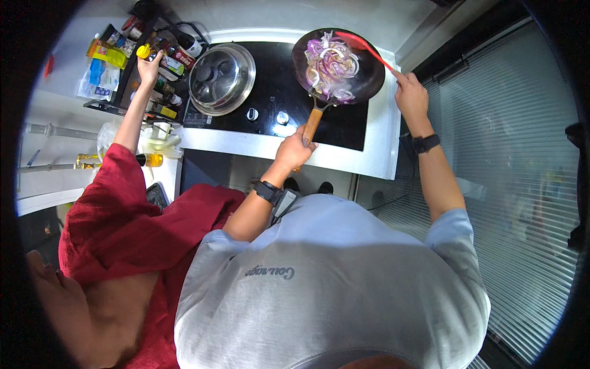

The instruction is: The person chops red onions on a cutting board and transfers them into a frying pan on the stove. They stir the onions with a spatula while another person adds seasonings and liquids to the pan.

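Observation:
My left hand (295,146) grips the wooden handle (313,123) of a dark frying pan (371,76), which sits over the right side of a black glass cooktop (272,87). Sliced red onion (332,64) lies heaped in the pan, mostly toward its left half. A red spatula (375,54) is in my right hand (411,97), beyond the pan's right rim. Its head reaches in over the far part of the pan, at the edge of the onion. The tip of the spatula is partly hidden by the onion slices.
A lidded pot (222,79) with a glass lid occupies the cooktop's left side. At left, a person in red holds a yellow-capped bottle (146,52) above a black rack (126,87) of bottles. Two control knobs (252,114) face me. A ribbed glass panel (511,166) stands at right.

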The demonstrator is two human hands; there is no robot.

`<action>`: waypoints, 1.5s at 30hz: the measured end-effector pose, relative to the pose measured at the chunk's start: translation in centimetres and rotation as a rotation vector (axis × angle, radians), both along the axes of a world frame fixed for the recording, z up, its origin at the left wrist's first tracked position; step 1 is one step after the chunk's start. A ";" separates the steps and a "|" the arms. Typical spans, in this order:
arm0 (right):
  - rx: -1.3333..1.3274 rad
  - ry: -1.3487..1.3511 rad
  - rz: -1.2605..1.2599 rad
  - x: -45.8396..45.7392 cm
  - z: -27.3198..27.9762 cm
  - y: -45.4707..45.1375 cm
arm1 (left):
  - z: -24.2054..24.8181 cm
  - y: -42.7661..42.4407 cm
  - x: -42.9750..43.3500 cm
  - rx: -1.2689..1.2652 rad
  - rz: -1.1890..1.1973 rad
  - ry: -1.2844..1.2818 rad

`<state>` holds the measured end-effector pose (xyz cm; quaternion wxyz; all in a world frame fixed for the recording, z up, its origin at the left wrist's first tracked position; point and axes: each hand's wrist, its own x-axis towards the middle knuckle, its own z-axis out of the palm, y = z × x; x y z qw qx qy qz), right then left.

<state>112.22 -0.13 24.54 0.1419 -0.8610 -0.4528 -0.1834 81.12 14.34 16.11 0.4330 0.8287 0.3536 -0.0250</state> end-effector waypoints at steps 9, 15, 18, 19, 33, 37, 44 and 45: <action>-0.233 -0.024 0.005 -1.0 -0.3 7.2 | 0.0 0.0 -0.1 0.006 -0.008 -0.036; -0.206 0.125 0.158 -1.7 0.8 2.3 | 0.4 0.0 0.0 -0.015 0.007 -0.034; -0.174 0.153 0.104 -1.0 1.9 0.8 | 0.3 -0.1 0.0 -0.023 0.019 -0.035; -0.139 0.144 0.084 -0.8 2.0 0.8 | 0.3 -0.2 0.0 -0.035 0.022 -0.032; -0.296 0.157 0.113 -4.8 0.8 6.5 | 0.6 0.0 -0.1 -0.041 0.012 -0.063; -0.246 0.186 0.091 -3.5 3.4 3.2 | 0.4 0.0 -0.1 -0.056 0.025 -0.078; -0.229 0.207 0.004 -3.2 2.3 0.6 | -0.4 0.0 -0.2 -0.115 0.014 -0.063; -0.177 0.246 0.016 -3.2 2.3 0.6 | -0.3 -0.3 -0.2 -0.044 0.030 -0.045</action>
